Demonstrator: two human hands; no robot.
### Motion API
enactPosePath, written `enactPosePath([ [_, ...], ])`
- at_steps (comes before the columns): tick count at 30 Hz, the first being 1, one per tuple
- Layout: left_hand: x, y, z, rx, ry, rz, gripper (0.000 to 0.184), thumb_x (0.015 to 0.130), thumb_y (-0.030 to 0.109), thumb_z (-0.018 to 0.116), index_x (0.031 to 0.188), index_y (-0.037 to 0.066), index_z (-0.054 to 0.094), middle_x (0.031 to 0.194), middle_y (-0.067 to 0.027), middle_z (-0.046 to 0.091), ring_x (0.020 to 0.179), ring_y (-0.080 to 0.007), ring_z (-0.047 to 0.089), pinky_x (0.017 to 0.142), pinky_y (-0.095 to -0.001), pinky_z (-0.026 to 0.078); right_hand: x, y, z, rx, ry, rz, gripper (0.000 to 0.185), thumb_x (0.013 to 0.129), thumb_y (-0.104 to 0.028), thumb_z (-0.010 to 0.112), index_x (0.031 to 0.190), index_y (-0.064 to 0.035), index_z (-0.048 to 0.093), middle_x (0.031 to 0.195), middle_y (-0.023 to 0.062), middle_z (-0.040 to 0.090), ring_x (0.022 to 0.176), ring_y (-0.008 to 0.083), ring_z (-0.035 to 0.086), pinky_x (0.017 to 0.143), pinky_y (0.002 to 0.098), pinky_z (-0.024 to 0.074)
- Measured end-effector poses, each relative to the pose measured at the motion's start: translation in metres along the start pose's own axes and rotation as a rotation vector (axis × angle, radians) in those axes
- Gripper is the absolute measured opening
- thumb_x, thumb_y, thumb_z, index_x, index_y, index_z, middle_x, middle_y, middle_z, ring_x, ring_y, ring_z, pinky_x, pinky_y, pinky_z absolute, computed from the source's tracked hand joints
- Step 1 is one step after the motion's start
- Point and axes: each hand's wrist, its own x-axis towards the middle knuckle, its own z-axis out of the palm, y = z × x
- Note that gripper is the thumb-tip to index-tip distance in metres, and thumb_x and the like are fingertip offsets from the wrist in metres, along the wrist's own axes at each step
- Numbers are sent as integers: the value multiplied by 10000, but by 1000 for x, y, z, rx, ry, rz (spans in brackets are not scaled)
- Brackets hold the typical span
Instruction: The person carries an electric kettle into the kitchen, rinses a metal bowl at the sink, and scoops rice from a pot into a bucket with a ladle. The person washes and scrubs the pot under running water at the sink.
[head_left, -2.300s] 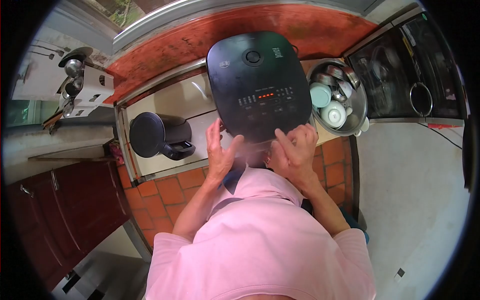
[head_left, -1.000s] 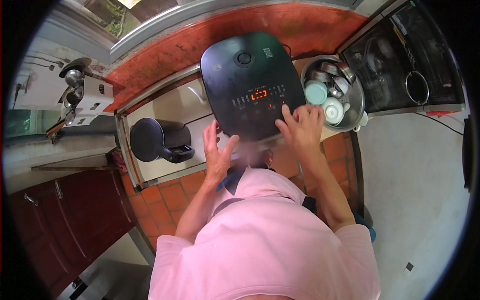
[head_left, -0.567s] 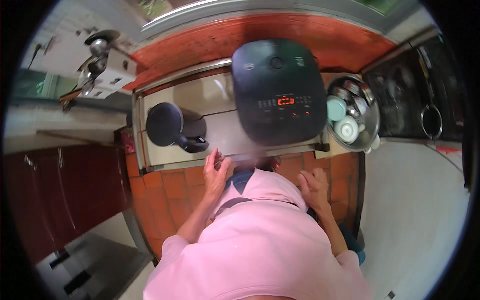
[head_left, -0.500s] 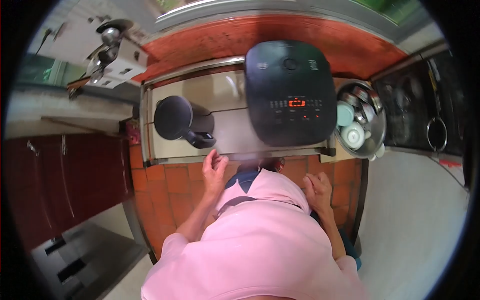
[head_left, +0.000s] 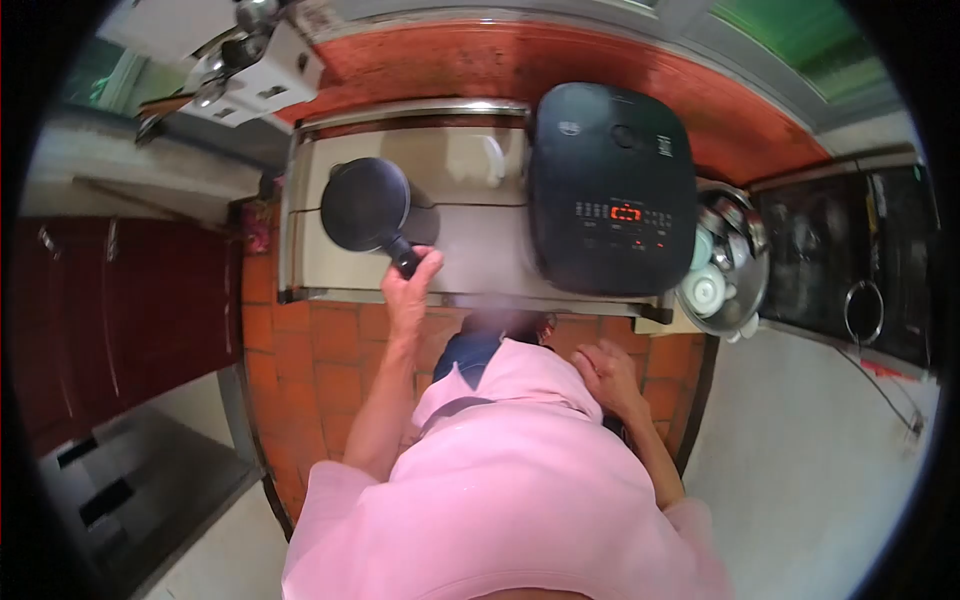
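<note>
On the pale counter (head_left: 475, 245), the black kettle (head_left: 365, 205) stands at ten o'clock, left hand (head_left: 408, 285) closed round its handle (head_left: 400, 250); a loose grip could tip it. Right hand (head_left: 610, 375) half-curled, contents unclear.

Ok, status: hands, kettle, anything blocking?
Left hand gripping kettle by handle. Right hand clear of counter, apparently empty. Kettle upright on counter. Nothing seen blocking it.

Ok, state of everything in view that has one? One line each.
Kettle: upright, lid closed
Rice cooker: lid closed, display lit red
Metal basin: filled with dishes
Cupboard doors: look closed
Left hand: closed around the kettle's handle
Right hand: partly curled, no object visible in it
</note>
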Motion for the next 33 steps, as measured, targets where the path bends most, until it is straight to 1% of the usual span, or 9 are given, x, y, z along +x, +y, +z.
enactPosePath([
  [5, 9, -11, -11, -31, 160, 61, 247, 801, 226, 821, 822, 47, 652, 763, 1, 622, 715, -99, 568, 737, -266, 471, 16, -18, 0, -19, -88, -6, 177, 896, -217, 652, 929, -53, 709, 797, 180, 612, 767, 375, 615, 670, 484, 490],
  [6, 6, -12, -15, -49, 202, 119, 217, 806, 190, 796, 756, 43, 644, 689, -6, 603, 642, -106, 552, 653, -272, 462, 17, -18, 1, -20, -83, -5, 177, 896, -216, 651, 928, -52, 709, 799, 182, 614, 770, 376, 615, 674, 484, 491],
  [13, -26, -9, -63, 60, 190, 152, 190, 802, 188, 690, 729, 23, 628, 665, -38, 602, 623, -119, 557, 610, -276, 435, 0, -4, 14, 2, -227, 36, 178, 902, -201, 639, 925, -36, 702, 820, 192, 626, 806, 389, 619, 721, 484, 500],
  [18, -103, -16, -98, -144, 252, 130, 109, 779, 93, 649, 731, 0, 616, 714, -78, 626, 591, -125, 555, 556, -272, 424, 9, 9, 20, -14, -463, -66, 177, 907, -194, 635, 901, -22, 679, 848, 198, 624, 836, 388, 616, 731, 492, 496],
  [25, -250, -56, -144, -331, 525, 186, 107, 757, 103, 604, 696, 18, 580, 626, -39, 546, 554, -126, 508, 557, -273, 440, 36, 1, 51, -145, -735, -395, 193, 930, -230, 612, 926, -53, 687, 839, 224, 616, 825, 436, 617, 719, 526, 491],
  [27, -286, -51, -153, -308, 761, -74, 128, 757, 140, 679, 749, 29, 616, 644, -11, 569, 580, -100, 532, 553, -261, 429, 46, 8, 85, -227, -769, -541, 197, 918, -233, 628, 938, -46, 684, 867, 223, 623, 824, 438, 623, 722, 522, 497],
  [29, -310, -45, -171, -257, 843, -182, 180, 759, 178, 737, 795, 31, 640, 661, 10, 582, 601, -78, 538, 541, -260, 413, 68, -2, 121, -215, -828, -731, 126, 892, -174, 640, 922, -61, 688, 838, 203, 634, 818, 415, 625, 724, 499, 514],
  [31, -334, -67, -190, -307, 936, -68, 217, 766, 211, 751, 784, 30, 633, 646, 14, 559, 583, -73, 515, 530, -268, 401, 98, 11, 172, -262, -899, -954, 129, 869, -180, 679, 940, -78, 709, 834, 171, 664, 798, 382, 655, 702, 465, 543],
  [33, -364, -65, -215, -304, 1019, 27, 199, 750, 182, 742, 767, 15, 636, 657, 12, 556, 623, -86, 520, 566, -281, 414, 114, -31, 213, -305, -1016, -1139, 150, 876, -207, 671, 925, -71, 712, 847, 176, 676, 763, 376, 670, 692, 462, 553],
])
